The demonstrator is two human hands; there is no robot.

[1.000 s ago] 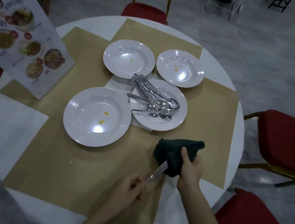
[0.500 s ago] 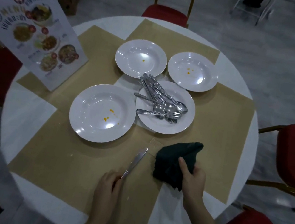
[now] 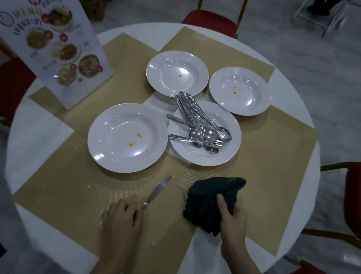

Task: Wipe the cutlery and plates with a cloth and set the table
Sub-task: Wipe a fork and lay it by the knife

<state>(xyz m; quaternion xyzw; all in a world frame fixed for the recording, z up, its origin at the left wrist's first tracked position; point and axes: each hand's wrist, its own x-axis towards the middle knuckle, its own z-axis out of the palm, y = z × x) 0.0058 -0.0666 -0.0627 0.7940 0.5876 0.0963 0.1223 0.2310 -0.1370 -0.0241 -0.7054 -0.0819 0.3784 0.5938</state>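
Knife (image 3: 157,191) laid on the mat, handle under my left hand (image 3: 122,219) whose grip I cannot tell, right hand (image 3: 233,221) clutching cloth (image 3: 210,201); next, fetch cutlery (image 3: 197,125) from beyond the cloth.

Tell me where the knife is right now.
In the head view, the knife lies on the near tan placemat, its handle under the left hand, between the nearest spotted plate and the dark cloth.

Glossy plates (image 3: 127,137), shiny metal knife (image 3: 156,192)
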